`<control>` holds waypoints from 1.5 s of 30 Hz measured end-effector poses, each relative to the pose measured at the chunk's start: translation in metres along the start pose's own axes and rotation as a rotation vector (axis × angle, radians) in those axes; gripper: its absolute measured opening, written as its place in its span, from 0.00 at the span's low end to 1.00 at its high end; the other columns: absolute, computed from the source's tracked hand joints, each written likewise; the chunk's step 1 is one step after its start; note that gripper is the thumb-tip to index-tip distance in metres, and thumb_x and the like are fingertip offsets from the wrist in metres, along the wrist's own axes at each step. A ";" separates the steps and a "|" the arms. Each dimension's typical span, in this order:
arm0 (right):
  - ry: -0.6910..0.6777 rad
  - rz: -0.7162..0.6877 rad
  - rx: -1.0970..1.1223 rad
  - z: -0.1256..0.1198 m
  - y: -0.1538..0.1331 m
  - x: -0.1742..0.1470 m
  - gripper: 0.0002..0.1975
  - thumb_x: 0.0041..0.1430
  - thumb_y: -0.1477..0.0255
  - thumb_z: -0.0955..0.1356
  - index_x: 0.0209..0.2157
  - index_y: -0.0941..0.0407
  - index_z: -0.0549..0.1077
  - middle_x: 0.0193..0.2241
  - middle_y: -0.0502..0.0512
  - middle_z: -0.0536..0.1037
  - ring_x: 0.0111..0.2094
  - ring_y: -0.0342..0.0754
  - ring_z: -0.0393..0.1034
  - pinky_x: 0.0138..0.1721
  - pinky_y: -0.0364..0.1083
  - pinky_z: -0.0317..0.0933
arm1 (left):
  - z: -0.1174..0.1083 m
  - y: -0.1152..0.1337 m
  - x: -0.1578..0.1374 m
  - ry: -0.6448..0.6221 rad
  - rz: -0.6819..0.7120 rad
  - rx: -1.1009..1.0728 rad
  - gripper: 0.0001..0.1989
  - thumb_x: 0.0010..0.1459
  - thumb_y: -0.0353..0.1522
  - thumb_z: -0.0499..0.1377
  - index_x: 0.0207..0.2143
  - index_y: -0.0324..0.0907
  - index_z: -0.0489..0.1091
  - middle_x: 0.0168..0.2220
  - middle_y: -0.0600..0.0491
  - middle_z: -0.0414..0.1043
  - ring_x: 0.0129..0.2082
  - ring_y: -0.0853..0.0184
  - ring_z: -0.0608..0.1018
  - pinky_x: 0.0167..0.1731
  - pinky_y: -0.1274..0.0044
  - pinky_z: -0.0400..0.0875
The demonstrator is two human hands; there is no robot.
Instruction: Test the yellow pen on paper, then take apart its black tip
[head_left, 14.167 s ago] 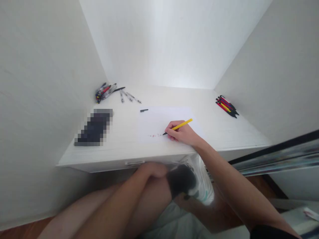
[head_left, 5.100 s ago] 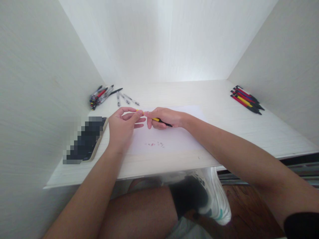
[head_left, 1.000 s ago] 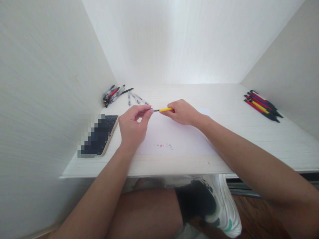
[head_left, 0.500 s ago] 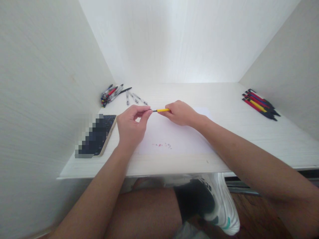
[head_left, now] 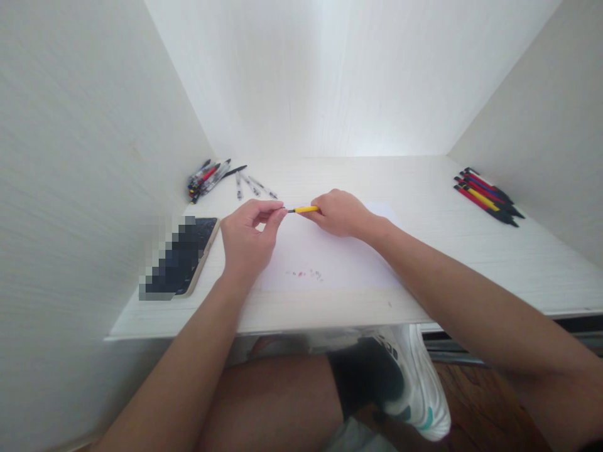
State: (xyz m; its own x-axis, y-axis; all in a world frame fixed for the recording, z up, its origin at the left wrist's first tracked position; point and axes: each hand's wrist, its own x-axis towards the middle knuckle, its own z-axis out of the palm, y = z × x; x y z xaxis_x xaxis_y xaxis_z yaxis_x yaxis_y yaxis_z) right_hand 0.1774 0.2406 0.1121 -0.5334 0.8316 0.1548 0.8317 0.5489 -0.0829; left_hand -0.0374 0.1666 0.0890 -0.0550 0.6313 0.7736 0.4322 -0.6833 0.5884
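Between white alcove walls, a pale desk [head_left: 424,251] carries a paper sheet [head_left: 330,263]; above it, right hand [head_left: 342,213] grips the yellow pen [head_left: 306,209]; left hand [head_left: 247,235] pinches its dark tip.

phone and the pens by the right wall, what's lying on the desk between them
In the head view, a white paper sheet with small scribbles; both hands hold a yellow pen above it.

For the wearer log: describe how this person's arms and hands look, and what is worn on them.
Both forearms are bare from elbow to wrist, with no sleeve over them. The left hand and the right hand wear no gloves, and no ring, watch or bracelet shows on them. No markings, straps or cables are visible on either arm. The upper arms fall outside the picture.
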 end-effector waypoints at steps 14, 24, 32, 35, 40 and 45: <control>-0.012 -0.004 0.031 -0.003 -0.002 -0.001 0.29 0.72 0.50 0.59 0.31 0.58 0.75 0.27 0.58 0.74 0.25 0.46 0.57 0.29 0.47 0.45 | 0.004 0.003 0.000 0.008 -0.018 -0.050 0.05 0.66 0.32 0.66 0.43 0.40 0.79 0.38 0.56 0.74 0.34 0.70 0.77 0.32 0.84 0.70; -0.015 -0.008 0.047 -0.006 -0.005 -0.003 0.31 0.73 0.48 0.58 0.31 0.58 0.74 0.29 0.57 0.75 0.27 0.46 0.58 0.29 0.47 0.45 | 0.004 0.000 -0.001 -0.020 -0.046 -0.065 0.07 0.71 0.33 0.62 0.43 0.39 0.78 0.37 0.56 0.74 0.34 0.71 0.78 0.33 0.87 0.71; -0.022 -0.014 0.061 -0.006 -0.006 -0.003 0.31 0.73 0.49 0.58 0.32 0.59 0.75 0.29 0.57 0.76 0.27 0.46 0.60 0.30 0.47 0.45 | 0.003 0.004 -0.001 -0.117 -0.074 -0.029 0.07 0.69 0.34 0.61 0.42 0.40 0.78 0.36 0.59 0.74 0.32 0.74 0.76 0.30 0.86 0.68; -0.016 -0.023 0.072 -0.005 -0.005 -0.002 0.30 0.72 0.49 0.58 0.31 0.58 0.74 0.29 0.57 0.75 0.27 0.45 0.58 0.30 0.47 0.46 | 0.003 0.007 -0.001 -0.134 -0.061 0.012 0.08 0.68 0.34 0.61 0.39 0.42 0.78 0.35 0.61 0.74 0.31 0.75 0.75 0.28 0.85 0.66; -0.031 -0.014 0.089 -0.006 -0.007 -0.004 0.29 0.72 0.49 0.59 0.31 0.58 0.74 0.28 0.57 0.75 0.27 0.45 0.60 0.29 0.46 0.47 | 0.002 0.007 0.000 -0.139 -0.061 0.040 0.07 0.68 0.34 0.61 0.39 0.41 0.77 0.34 0.62 0.73 0.29 0.75 0.74 0.27 0.84 0.65; -0.040 -0.019 0.083 -0.006 -0.009 -0.004 0.30 0.72 0.49 0.58 0.33 0.58 0.75 0.30 0.58 0.76 0.27 0.46 0.61 0.29 0.46 0.47 | 0.003 0.006 0.000 -0.137 -0.034 0.080 0.07 0.69 0.33 0.59 0.38 0.41 0.75 0.33 0.62 0.72 0.28 0.74 0.72 0.27 0.81 0.64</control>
State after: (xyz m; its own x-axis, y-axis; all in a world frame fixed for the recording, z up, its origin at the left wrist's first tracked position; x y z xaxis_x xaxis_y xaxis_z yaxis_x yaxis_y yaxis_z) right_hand 0.1732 0.2316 0.1183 -0.5559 0.8229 0.1176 0.8068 0.5682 -0.1622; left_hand -0.0324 0.1635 0.0924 0.0504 0.7016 0.7108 0.5024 -0.6329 0.5891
